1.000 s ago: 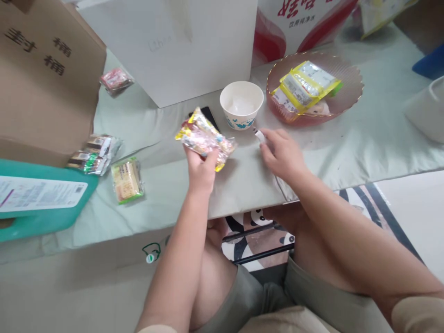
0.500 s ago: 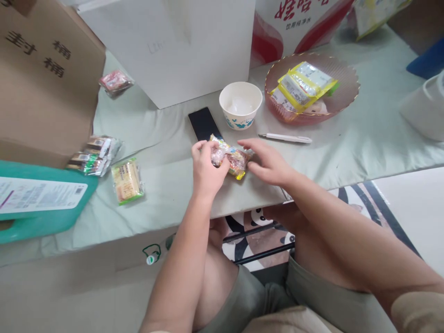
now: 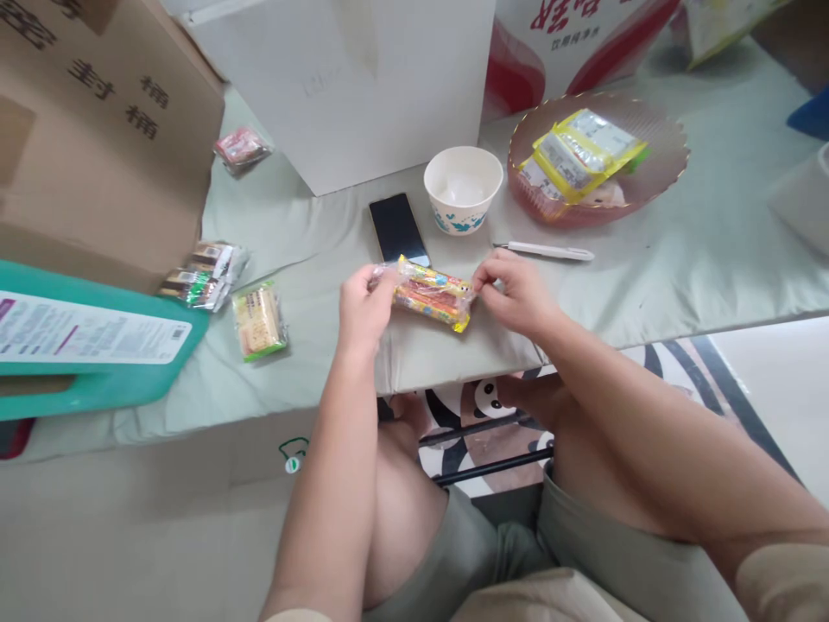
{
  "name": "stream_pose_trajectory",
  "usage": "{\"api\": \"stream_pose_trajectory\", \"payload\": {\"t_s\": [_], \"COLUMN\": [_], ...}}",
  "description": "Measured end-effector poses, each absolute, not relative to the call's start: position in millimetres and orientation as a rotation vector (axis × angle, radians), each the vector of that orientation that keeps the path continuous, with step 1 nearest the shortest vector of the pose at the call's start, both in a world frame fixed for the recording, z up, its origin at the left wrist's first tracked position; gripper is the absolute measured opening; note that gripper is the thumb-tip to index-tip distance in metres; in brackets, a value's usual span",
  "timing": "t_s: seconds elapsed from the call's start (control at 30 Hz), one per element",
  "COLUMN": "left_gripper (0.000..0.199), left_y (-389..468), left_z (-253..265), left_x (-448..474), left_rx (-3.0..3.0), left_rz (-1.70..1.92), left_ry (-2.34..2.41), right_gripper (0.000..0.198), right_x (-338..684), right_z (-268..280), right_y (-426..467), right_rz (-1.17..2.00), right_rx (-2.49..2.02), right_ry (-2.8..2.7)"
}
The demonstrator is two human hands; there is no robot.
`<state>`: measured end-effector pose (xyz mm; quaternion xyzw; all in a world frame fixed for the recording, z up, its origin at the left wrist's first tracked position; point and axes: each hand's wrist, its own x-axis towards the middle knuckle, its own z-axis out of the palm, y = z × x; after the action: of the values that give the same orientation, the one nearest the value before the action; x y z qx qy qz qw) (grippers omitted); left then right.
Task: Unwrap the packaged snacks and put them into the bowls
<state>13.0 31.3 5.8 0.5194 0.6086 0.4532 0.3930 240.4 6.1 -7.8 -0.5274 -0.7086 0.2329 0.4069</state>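
A yellow-and-clear plastic snack packet [image 3: 433, 294] with reddish contents is stretched between my two hands just above the cloth. My left hand [image 3: 368, 302] is closed on its left end, where clear film shows by the thumb. My right hand [image 3: 511, 289] is closed in a pinch at the packet's right end. A dark phone [image 3: 398, 226] lies right behind the packet. Beyond it stands a white paper bowl [image 3: 463, 194] with a blue-green leaf pattern. A white pen [image 3: 547, 251] lies behind my right hand.
A pink glass bowl [image 3: 667, 168] holds yellow snack packets [image 3: 583, 155]. White box [image 3: 389, 95] and brown carton [image 3: 110, 173] stand at the back and left. Wrapped snacks [image 3: 259, 320] lie near a green jug [image 3: 139, 380]. The table's front edge runs below my hands.
My left hand has shifted from the packet's top to its left end, baring its middle. The fingers of my right hand have closed onto the right end. The view has shifted slightly.
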Motion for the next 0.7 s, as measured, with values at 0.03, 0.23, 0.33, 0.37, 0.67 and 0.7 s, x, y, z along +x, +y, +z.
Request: {"api": "stream_pose_trajectory", "payload": {"t_s": [0.03, 0.23, 0.33, 0.37, 0.67, 0.7], "left_gripper": [0.017, 0.013, 0.011, 0.018, 0.005, 0.005], "left_y": [31, 36, 43, 45, 53, 53], "left_z": [6, 11, 10, 9, 2, 2], "left_x": [10, -6, -5, -4, 1, -1], "left_rx": [1.234, 0.951, 0.922, 0.926, 1.291, 1.286], "left_rz": [1.170, 1.223, 1.277, 1.303, 1.096, 1.093], "left_ry": [1.558, 1.787, 1.787, 1.763, 1.635, 1.645], "right_gripper": [0.015, 0.015, 0.012, 0.010, 0.022, 0.016], "right_x": [247, 292, 294, 290, 248, 247], "right_z": [-7, -13, -11, -9, -15, -17], "right_y": [7, 15, 13, 11, 10, 10], "right_rz": [0.541, 0.477, 0.404, 0.388, 0.330, 0.288], "right_rx": [-1.349, -1.629, -1.553, -1.485, -1.170, -1.179], "right_ry": [-1.732, -1.259, -1.237, -1.298, -2.145, -2.152]}}
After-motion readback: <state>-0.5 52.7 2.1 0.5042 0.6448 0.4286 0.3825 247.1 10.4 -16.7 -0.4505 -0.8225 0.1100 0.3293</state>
